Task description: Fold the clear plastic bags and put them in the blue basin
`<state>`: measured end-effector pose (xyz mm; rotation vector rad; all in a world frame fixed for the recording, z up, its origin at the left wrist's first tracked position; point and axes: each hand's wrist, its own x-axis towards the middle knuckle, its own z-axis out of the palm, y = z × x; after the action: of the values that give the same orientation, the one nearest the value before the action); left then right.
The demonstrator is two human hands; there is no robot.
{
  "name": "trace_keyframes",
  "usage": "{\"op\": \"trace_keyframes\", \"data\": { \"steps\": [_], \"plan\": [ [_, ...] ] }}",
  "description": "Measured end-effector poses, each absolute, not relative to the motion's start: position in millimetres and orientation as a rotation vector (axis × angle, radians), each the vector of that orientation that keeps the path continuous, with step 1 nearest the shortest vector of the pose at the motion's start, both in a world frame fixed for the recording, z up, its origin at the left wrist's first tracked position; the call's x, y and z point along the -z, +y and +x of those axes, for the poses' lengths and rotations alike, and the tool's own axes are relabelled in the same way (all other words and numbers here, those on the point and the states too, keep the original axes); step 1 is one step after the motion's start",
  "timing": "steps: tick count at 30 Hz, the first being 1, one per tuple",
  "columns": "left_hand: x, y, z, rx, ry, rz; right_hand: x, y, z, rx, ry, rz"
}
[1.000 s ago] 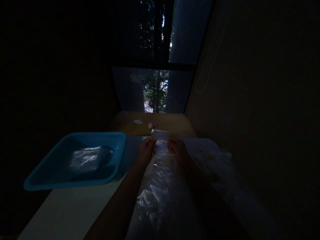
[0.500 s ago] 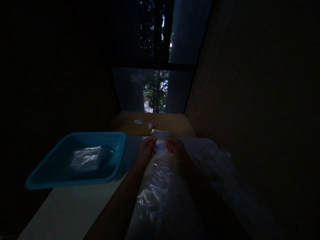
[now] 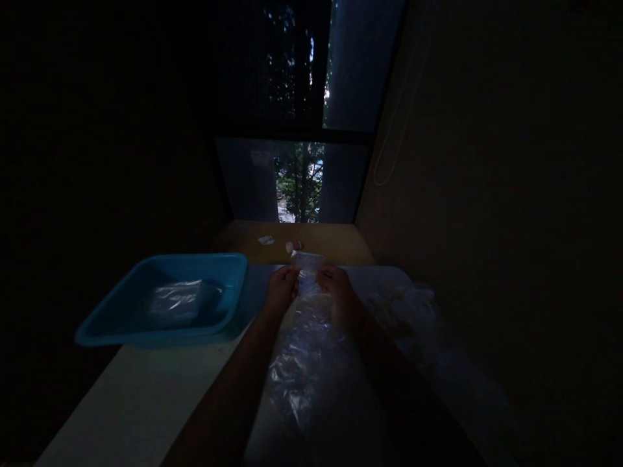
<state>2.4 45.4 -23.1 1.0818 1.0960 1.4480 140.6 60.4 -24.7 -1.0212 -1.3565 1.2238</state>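
Between my two hands is a small clear plastic bag (image 3: 308,264), raised at the far side of the table. My left hand (image 3: 282,285) has its fingers closed on the bag's left edge. On the opposite edge, the fingers of my right hand (image 3: 335,283) are pinched together. Nearer to me, under and between my forearms, lies a larger spread of shiny clear plastic (image 3: 302,363). The dim light hides what, if anything, is inside the small bag.
A blue basin (image 3: 238,292) stands on the white table (image 3: 136,395) at the left, with clear plastic packets (image 3: 178,299) in it. Crumpled plastic (image 3: 413,308) is heaped on the right. A small pinkish roll (image 3: 294,246) and a paper scrap (image 3: 266,240) lie on the wooden sill (image 3: 335,240).
The view has shifted slightly, so the basin appears a little further right and the window a little further left. Both hands keep hold of the small plastic bag.
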Motion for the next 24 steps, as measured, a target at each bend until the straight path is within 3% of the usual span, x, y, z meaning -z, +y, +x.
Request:
{"op": "trace_keyframes", "data": {
  "steps": [10,24],
  "plan": [
    [18.1,40.5,4.6,-1.436,1.194,1.143,21.0,62.7,135.6,-1.354,-1.203,-1.066],
    [-28.8,26.0,13.5,-1.426,1.183,1.303,-23.7,56.6,133.8,-1.328,-0.941,-0.924]
  ]
}}
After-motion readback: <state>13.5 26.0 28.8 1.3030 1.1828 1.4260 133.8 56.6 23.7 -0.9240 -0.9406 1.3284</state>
